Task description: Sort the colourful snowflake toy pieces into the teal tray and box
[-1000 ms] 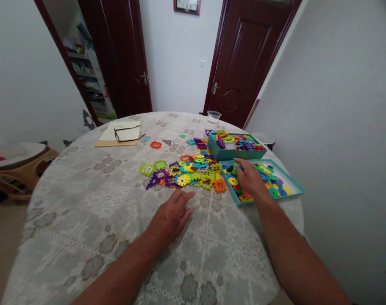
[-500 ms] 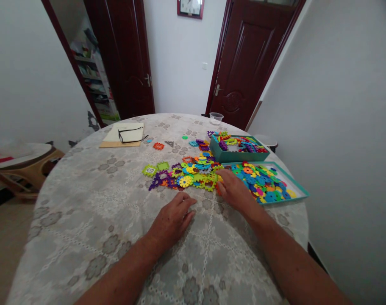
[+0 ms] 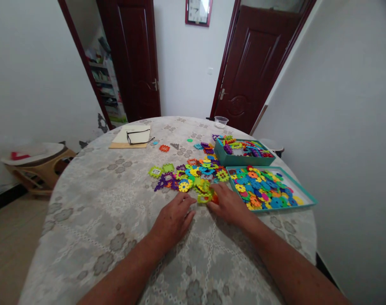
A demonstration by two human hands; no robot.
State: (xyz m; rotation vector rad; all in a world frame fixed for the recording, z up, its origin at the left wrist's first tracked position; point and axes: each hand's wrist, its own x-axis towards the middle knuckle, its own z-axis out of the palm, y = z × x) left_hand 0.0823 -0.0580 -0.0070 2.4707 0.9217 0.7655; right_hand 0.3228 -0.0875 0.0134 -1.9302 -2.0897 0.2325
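A heap of colourful flat plastic building pieces (image 3: 193,171) lies in the middle of a round table (image 3: 116,212) under a lace-patterned cloth. My left hand (image 3: 173,218) rests flat on the cloth just before the heap, fingers together and extended, holding nothing. My right hand (image 3: 227,204) lies beside it, its fingertips pinched on a yellow-green piece with an orange one (image 3: 208,197) at the heap's near edge. To the right stand a shallow teal tray (image 3: 304,195) and a deeper teal box (image 3: 223,159), both holding more pieces.
A pair of glasses (image 3: 138,135) lies on a tan notebook (image 3: 121,142) at the far left of the table. A small clear cup (image 3: 221,121) stands at the far edge. A low wooden stool (image 3: 37,163) is on the floor left. Two dark doors stand behind.
My right hand has come out of the teal tray, moved left across the heap and pulled back toward me onto pieces at the heap's near edge. My left hand has stayed put.
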